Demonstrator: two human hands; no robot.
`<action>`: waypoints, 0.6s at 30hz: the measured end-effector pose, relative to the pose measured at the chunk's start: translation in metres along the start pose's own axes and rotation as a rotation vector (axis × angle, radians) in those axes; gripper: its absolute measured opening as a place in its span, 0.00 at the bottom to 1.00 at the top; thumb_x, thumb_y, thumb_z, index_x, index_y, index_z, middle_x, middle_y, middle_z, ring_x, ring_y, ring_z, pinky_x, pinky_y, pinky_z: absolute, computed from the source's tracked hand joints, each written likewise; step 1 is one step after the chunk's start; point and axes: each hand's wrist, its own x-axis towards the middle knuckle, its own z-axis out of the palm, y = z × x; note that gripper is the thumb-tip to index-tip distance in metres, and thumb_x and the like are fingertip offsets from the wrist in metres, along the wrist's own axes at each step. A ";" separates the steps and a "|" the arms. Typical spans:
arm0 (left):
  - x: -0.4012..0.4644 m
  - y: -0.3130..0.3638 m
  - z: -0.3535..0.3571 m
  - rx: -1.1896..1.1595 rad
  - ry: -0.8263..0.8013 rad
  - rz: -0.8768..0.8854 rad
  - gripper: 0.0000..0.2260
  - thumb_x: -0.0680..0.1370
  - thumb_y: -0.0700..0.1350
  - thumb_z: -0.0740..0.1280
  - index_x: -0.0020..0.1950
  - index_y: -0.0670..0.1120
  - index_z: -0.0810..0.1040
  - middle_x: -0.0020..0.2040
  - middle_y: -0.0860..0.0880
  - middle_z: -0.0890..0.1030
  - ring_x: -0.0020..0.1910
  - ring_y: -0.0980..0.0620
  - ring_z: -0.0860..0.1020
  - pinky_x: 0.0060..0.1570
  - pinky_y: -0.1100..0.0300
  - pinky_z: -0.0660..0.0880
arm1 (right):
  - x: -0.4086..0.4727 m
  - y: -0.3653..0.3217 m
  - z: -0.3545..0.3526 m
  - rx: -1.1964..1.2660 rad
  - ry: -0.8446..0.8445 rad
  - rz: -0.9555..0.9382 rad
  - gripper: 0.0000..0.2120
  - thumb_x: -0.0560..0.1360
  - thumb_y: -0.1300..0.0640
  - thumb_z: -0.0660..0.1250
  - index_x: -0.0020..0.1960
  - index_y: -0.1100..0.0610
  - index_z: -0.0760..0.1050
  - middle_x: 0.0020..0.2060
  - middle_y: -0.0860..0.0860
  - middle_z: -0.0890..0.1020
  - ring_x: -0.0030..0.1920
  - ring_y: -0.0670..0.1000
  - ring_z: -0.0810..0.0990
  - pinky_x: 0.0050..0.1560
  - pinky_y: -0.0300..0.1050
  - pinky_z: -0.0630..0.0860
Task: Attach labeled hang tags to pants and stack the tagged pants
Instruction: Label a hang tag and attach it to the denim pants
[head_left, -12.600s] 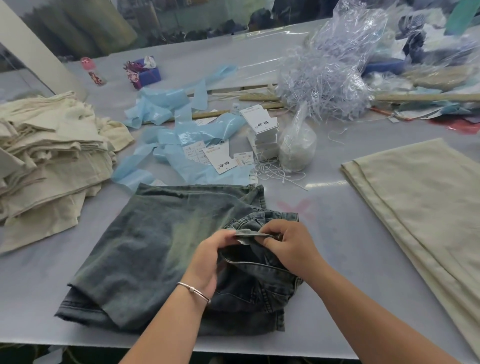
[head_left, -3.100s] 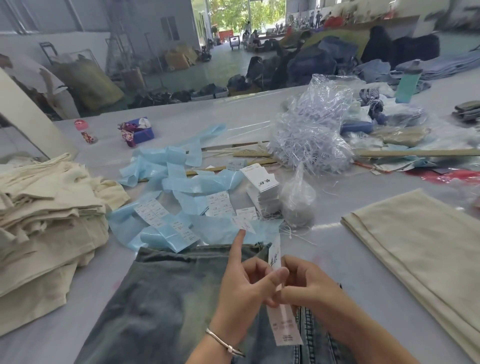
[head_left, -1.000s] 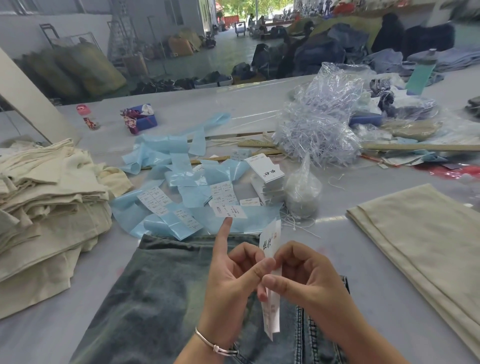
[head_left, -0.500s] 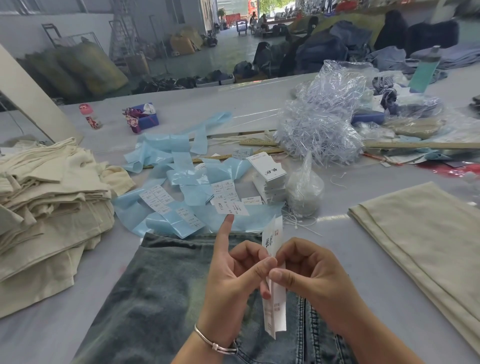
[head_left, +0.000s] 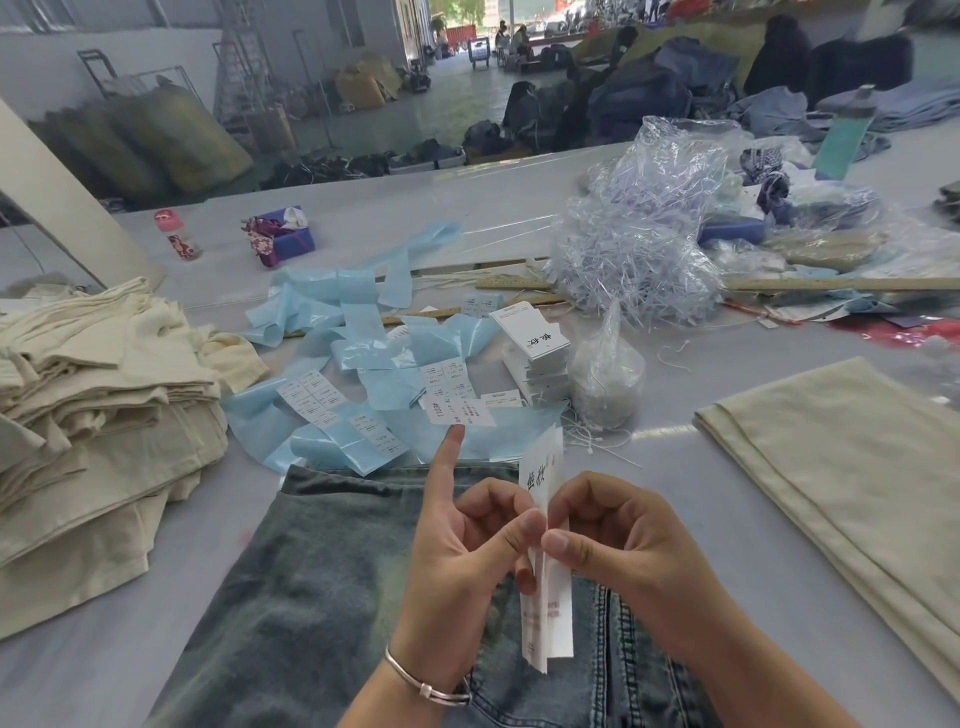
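Both hands pinch the hang tag (head_left: 545, 571) upright over the jeans (head_left: 291, 597): left hand (head_left: 457, 556) by thumb and curled fingers, index straight; right hand (head_left: 608, 540) by fingertips. Tag looks light, stiff card; grip edges. Jeans heavy, floppy.

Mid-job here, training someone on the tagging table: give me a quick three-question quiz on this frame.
1. True or false: both hands pinch the hang tags.
2. Which finger of the left hand points straight out? A) index B) little C) none
3. Fill in: the hands are held above the ____ pants.

Key: 1 true. 2 A. 3 denim. The right hand pinches the tags from the other side; cream pants lie folded to the right.
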 end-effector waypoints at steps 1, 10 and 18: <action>0.000 0.000 0.000 -0.002 -0.001 -0.001 0.44 0.65 0.41 0.77 0.74 0.60 0.59 0.37 0.45 0.78 0.27 0.53 0.74 0.24 0.62 0.72 | 0.000 0.000 0.000 -0.014 0.009 0.000 0.08 0.71 0.59 0.74 0.43 0.61 0.77 0.35 0.53 0.81 0.37 0.49 0.81 0.39 0.38 0.77; -0.002 0.004 0.001 0.001 -0.041 0.005 0.50 0.62 0.43 0.82 0.75 0.61 0.58 0.39 0.45 0.76 0.30 0.55 0.73 0.27 0.64 0.73 | -0.002 0.002 0.001 -0.070 0.058 0.035 0.10 0.69 0.56 0.74 0.42 0.61 0.77 0.38 0.64 0.79 0.41 0.57 0.79 0.44 0.48 0.76; 0.000 -0.004 -0.002 0.112 0.086 0.069 0.45 0.65 0.41 0.75 0.76 0.60 0.56 0.39 0.46 0.80 0.42 0.50 0.78 0.46 0.57 0.78 | 0.001 0.006 0.004 -0.090 0.181 0.102 0.03 0.67 0.62 0.67 0.36 0.56 0.78 0.34 0.55 0.80 0.35 0.52 0.78 0.37 0.43 0.76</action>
